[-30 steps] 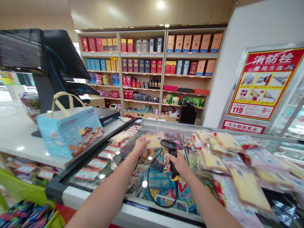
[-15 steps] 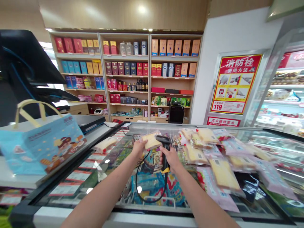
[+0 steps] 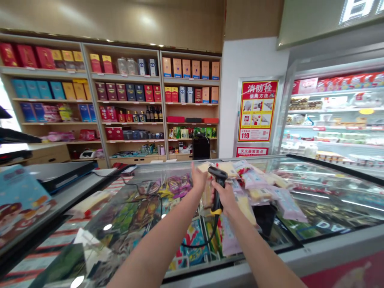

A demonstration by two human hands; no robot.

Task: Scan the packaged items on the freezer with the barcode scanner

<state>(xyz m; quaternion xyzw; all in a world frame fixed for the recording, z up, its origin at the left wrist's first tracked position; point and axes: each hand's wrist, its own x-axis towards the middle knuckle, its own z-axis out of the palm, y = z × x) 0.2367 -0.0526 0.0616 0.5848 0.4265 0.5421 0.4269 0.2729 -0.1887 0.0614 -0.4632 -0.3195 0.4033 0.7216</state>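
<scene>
You stretch both arms over a glass-topped freezer (image 3: 300,256), your right hand (image 3: 225,195) wrapped round the handle of a black barcode scanner (image 3: 218,175), whose cable (image 3: 214,234) loops down below it. Just left of the scanner, your left hand (image 3: 199,178) is at a pale bread pack (image 3: 205,166), thumb raised; whether its fingers grip that pack cannot be told. More bread packs (image 3: 252,180) lie heaped to the right of the scanner, a single pack (image 3: 91,203) lies well to its left, and a blue bag (image 3: 21,204) farther left, while stocked shelves (image 3: 192,80) and a red poster (image 3: 258,112) stand beyond the scanner
</scene>
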